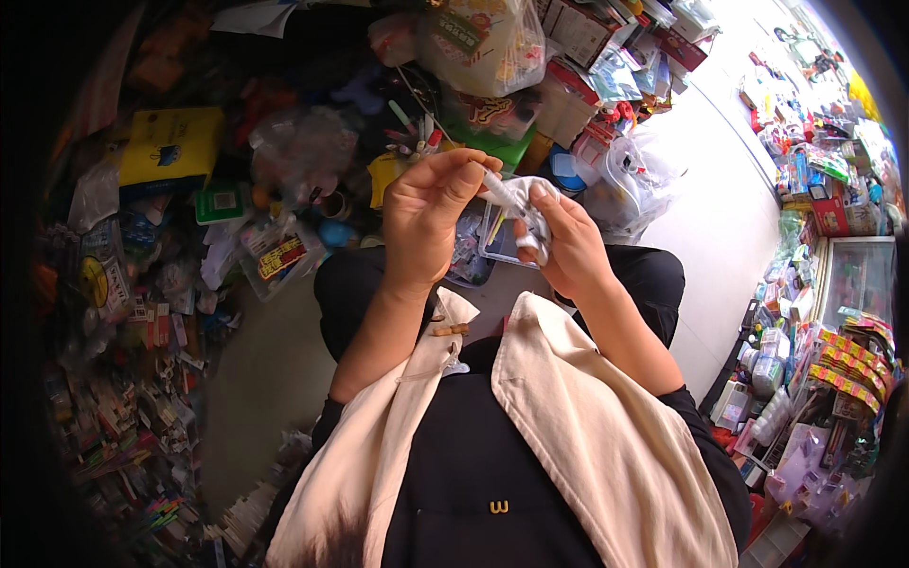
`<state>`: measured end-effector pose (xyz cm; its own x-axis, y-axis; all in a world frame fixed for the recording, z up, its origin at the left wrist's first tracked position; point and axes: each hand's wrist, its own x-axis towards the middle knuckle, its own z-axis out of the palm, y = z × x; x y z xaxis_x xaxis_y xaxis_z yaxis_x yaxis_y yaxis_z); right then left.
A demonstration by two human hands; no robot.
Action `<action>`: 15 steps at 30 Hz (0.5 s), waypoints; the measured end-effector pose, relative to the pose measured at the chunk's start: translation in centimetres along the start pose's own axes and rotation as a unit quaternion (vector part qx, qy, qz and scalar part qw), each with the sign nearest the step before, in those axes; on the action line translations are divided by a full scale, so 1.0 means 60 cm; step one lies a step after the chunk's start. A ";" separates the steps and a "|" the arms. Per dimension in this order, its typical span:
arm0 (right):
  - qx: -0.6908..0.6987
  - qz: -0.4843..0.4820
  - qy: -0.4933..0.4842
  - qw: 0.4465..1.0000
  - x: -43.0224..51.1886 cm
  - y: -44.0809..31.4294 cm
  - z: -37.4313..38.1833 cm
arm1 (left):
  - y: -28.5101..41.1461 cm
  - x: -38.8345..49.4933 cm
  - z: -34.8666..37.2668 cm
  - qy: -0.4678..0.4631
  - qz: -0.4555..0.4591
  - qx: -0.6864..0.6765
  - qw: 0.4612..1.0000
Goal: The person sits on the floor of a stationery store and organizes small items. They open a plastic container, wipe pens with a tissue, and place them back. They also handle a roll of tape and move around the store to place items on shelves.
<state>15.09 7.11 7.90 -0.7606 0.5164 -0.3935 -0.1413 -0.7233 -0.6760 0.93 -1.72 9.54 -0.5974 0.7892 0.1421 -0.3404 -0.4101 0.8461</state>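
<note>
My left hand [433,213] is raised in front of my knees, thumb and fingertips pinching the upper end of a slim, whitish, pen-like object [501,190]. The object slants down to the right towards my right hand [572,238]. That hand grips a crumpled white cloth [537,231], which wraps about the object's lower part and hides it. Small dark marks show on the cloth. Just beyond the hands stands a cluster of pens and markers [425,135]. Below the cloth, partly covered by it, is a clear plastic box [490,241].
Shop goods crowd around me. A printed plastic bag [490,50] and cardboard boxes [579,32] stand ahead. A clear bag with white items [628,184] sits at the right. Packed shelves [817,170] line the far right, and piled stationery [142,412] lies at left.
</note>
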 end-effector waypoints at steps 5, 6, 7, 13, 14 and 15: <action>0.012 -0.139 0.077 0.987 0.000 -0.024 -0.007 | 0.008 0.008 0.011 0.000 0.000 -0.010 1.000; 0.037 -0.137 0.027 0.989 -0.006 -0.026 -0.003 | 0.005 0.009 0.016 -0.005 0.006 0.013 1.000; 0.067 -0.141 -0.019 0.988 -0.012 -0.025 0.002 | 0.001 0.008 0.020 -0.011 0.012 0.037 0.999; -0.260 -0.225 0.015 0.939 -0.007 -0.016 0.022 | -0.022 0.000 0.038 0.012 0.078 0.226 0.971; -0.216 -0.257 0.037 0.941 -0.002 -0.016 0.021 | -0.025 -0.007 0.038 0.033 0.076 0.212 0.974; -0.194 -0.245 0.042 0.949 0.000 -0.021 0.016 | -0.027 -0.017 0.037 0.051 0.077 0.199 0.976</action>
<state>14.64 7.56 9.34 -0.6089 0.7932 -0.0098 -0.2086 -0.1721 -0.9627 3.72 -0.87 9.19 -0.6957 0.6739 0.2490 0.0568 -0.2938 0.9542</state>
